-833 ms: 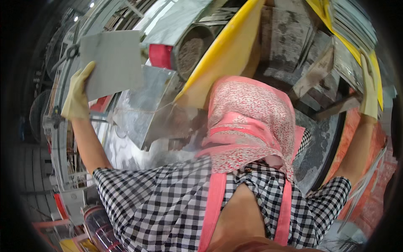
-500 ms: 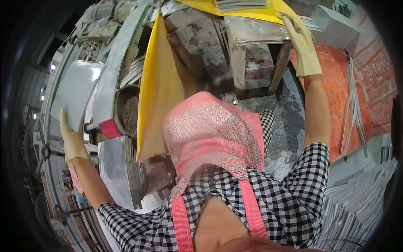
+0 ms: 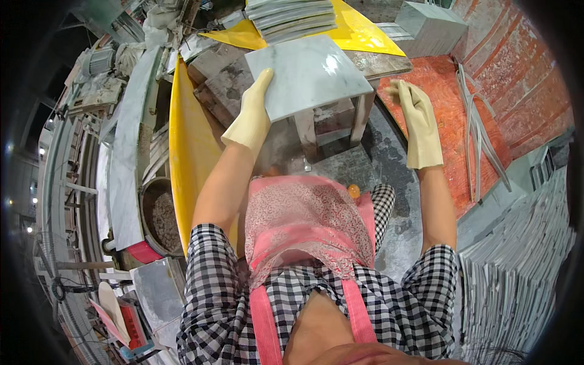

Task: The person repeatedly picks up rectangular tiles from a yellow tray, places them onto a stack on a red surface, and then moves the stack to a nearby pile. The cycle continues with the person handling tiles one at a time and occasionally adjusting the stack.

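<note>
My left hand [image 3: 250,115], in a cream rubber glove, grips the left edge of a glossy grey-white marble tile [image 3: 313,76]. The tile is held out over a low wooden stand [image 3: 307,134], below a stack of similar tiles [image 3: 295,21] on yellow sheeting [image 3: 371,33]. To the right of the tile is my right hand [image 3: 421,125], gloved the same way. It stays apart from the tile, its fingers loosely bent with nothing in them and the tips slightly blurred.
At left, a yellow sheet [image 3: 191,140] stands beside a round bucket of rubble [image 3: 163,216] and a long pale machine bed [image 3: 131,158]. An orange panel [image 3: 447,128] with loose straps [image 3: 477,137] lies at right. Many thin slabs [image 3: 511,255] are stacked at lower right.
My left hand has swung from the far left to the middle, bringing the marble tile with it. My right hand has come off the yellow-covered stand and drawn back. The view has shifted.
</note>
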A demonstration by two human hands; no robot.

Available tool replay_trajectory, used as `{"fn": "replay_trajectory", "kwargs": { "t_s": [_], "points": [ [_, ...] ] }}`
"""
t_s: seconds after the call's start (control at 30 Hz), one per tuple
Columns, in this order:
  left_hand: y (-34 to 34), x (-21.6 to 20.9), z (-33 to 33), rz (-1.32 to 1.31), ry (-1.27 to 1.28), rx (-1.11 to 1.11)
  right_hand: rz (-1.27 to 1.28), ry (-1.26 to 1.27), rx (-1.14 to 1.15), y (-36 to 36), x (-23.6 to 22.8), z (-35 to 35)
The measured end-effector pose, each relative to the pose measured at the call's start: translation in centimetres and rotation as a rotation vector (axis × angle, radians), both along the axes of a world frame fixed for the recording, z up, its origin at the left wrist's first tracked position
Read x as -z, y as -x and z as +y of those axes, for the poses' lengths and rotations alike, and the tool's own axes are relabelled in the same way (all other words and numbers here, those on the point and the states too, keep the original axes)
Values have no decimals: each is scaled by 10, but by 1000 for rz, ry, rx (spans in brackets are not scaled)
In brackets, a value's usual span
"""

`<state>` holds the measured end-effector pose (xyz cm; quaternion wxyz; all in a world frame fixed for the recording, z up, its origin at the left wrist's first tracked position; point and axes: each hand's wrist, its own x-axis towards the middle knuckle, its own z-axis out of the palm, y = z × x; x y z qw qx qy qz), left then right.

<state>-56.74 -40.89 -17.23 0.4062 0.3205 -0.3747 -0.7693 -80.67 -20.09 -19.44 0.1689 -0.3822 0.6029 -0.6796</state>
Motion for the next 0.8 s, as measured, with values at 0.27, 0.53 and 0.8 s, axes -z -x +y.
{"fn": "replay_trajectory", "kwargs": {
  "t_s": [0.27, 0.53, 0.8],
  "points": [
    [-3, 3, -17, -166, 85, 93, 429, -6, 280, -24, -19, -15],
    [9, 20, -26, -484, 101, 73, 1084, 45, 303, 0, -19, -73],
    [2, 17, -15, -744, 251, 162, 1042, -165, 58, 1, 21, -77]
  ]
}}
